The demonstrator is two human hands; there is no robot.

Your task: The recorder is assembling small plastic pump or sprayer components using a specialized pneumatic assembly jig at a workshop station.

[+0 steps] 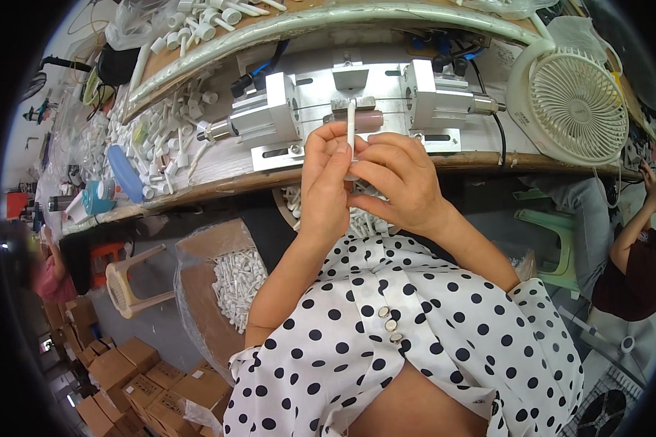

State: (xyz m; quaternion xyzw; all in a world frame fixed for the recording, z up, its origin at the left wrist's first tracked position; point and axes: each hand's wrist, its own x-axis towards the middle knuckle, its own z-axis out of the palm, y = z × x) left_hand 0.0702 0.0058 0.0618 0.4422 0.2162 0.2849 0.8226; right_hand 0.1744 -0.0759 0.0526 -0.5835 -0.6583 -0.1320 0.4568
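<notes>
In front of the metal fixture, my left hand (325, 178) is closed on a slim white plastic stick (350, 125), which points away from me. My right hand (404, 182) is closed at the stick's lower end, its fingertips meeting the left hand's. Fingers hide that lower end. Just beyond the stick's tip sits the silver metal fixture (281, 109), with a block and cylinder on each side. A pinkish cylinder (369, 121) lies in its middle, partly behind the stick and my fingers.
Many white capped stems (160, 135) are heaped on the bench at left, near a blue bottle-like object (125, 173). A white fan (577, 108) stands at right. Below the bench, an open carton (197, 284) holds white pieces. Another person's arm (637, 218) shows at right.
</notes>
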